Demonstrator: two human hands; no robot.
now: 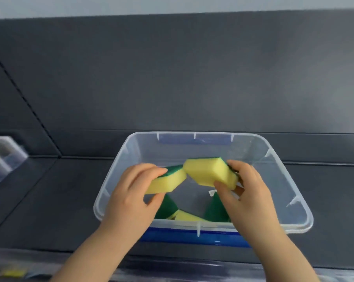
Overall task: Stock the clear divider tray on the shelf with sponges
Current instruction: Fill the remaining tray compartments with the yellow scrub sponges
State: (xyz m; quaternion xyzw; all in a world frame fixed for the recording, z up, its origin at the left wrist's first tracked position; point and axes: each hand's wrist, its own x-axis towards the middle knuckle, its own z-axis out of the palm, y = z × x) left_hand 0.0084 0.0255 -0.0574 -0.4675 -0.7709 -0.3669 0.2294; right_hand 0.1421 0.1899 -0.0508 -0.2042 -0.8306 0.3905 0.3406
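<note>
Each of my hands holds a yellow sponge with a green scouring side above a clear plastic bin (119, 159) with blue latches. My left hand (131, 192) grips one sponge (168, 181), green side up. My right hand (247, 192) grips the other sponge (208, 170), yellow side showing. The two sponges touch at one corner. Several more sponges (188, 215) lie on the bin's bottom, partly hidden by my hands. A clear divider tray (1, 157) stands at the far left edge, blurred.
The bin rests on a dark grey shelf (50, 200) with a dark back wall. At the bottom left a clear front rail carries a blurred yellow label (13, 272).
</note>
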